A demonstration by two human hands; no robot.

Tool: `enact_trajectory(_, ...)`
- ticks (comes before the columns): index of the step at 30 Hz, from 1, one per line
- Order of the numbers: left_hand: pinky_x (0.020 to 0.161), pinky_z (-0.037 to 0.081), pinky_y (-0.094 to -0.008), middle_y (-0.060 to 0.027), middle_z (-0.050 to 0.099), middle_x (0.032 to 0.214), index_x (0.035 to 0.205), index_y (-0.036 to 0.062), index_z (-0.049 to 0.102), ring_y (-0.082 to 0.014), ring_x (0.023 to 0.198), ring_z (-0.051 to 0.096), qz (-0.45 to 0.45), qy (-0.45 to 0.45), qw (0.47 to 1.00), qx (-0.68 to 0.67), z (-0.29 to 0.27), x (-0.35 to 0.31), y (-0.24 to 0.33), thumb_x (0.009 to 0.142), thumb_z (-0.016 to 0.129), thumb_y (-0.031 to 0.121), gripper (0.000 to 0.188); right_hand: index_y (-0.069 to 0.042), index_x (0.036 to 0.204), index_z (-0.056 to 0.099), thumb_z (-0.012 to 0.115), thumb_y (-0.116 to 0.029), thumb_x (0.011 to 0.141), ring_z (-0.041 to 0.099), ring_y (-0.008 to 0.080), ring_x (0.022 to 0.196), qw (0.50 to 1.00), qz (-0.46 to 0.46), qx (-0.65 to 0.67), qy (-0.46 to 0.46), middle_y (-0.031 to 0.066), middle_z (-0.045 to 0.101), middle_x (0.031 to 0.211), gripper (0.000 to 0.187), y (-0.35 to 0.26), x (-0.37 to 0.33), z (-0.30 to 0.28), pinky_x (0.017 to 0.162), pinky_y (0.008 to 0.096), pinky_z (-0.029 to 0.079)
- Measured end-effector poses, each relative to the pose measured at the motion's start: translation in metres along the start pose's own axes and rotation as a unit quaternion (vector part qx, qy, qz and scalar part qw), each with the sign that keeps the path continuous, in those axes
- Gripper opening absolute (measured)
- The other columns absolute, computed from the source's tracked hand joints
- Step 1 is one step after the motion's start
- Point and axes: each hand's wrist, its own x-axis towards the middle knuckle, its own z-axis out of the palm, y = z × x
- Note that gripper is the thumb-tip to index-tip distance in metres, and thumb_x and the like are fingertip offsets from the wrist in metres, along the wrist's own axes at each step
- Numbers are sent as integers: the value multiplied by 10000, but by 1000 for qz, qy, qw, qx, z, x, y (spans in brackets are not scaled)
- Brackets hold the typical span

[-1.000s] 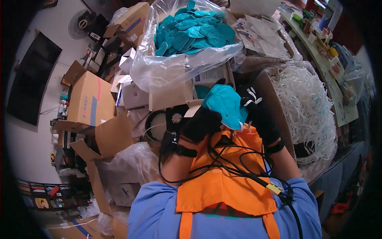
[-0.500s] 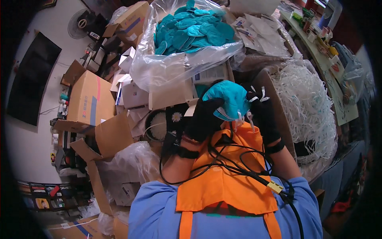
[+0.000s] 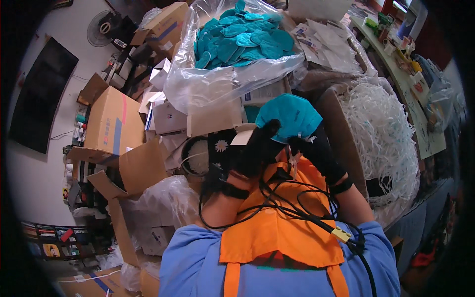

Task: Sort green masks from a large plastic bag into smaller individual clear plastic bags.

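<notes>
Left hand: black-gloved left hand (image 3: pixel 250 153), fingers closed on the teal cup-shaped face mask (image 3: pixel 288 116).
Mask: held between both hands, above the orange vest (image 3: pixel 282 232).
Right hand: black-gloved right hand (image 3: pixel 314 151), pinching its lower edge.

Teal mask (image 3: pixel 288 116), black gloves (image 3: pixel 252 153), orange apron (image 3: pixel 282 232), white strips (image 3: pixel 386 133)

A large clear plastic bag (image 3: pixel 222 84) (stuffed with teal masks) sits top centre, with a brown carton (image 3: pixel 166 22) striped blue just behind it at upper left. Left of centre stands a tan cardboard box (image 3: pixel 114 121) bearing pink and blue stripes, small white boxes (image 3: pixel 168 116) between it and the bag. A dark flat screen (image 3: pixel 42 96) hangs on the far-left wall.
</notes>
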Motion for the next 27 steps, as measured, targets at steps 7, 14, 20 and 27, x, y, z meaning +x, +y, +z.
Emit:
enact_trajectory(7,753,508,-353,-92,688,948,1107,53,633,-236,845,658,121,87,852,501,-17,15,-29,926,608,259,275,-84,1075,606,569,-168,934,595,163,996,939,158,300,-64,64,627,1084,168,-14,-12,5,846,344,477)
enact_trajectory(14,745,506,-344,-74,686,938,1068,59,659,-197,825,654,210,97,794,562,-19,1,-37,932,619,294,275,-73,1126,577,506,-233,989,577,74,898,797,311,512,68,21,609,996,222,-13,-23,-2,735,262,484)
enact_trajectory(20,771,503,-341,-77,666,986,1114,54,631,-193,857,638,263,66,788,553,-13,-11,-69,931,626,288,297,-78,1171,571,466,-233,998,570,96,798,744,257,594,165,11,605,947,255,22,-19,-28,681,238,477)
enact_trajectory(27,801,499,-339,-80,644,1043,1168,47,599,-190,894,619,176,146,937,262,-9,1,-78,931,633,281,335,-40,1255,528,511,-175,965,564,194,1022,829,134,508,192,61,601,1097,320,33,-28,-82,896,305,470)
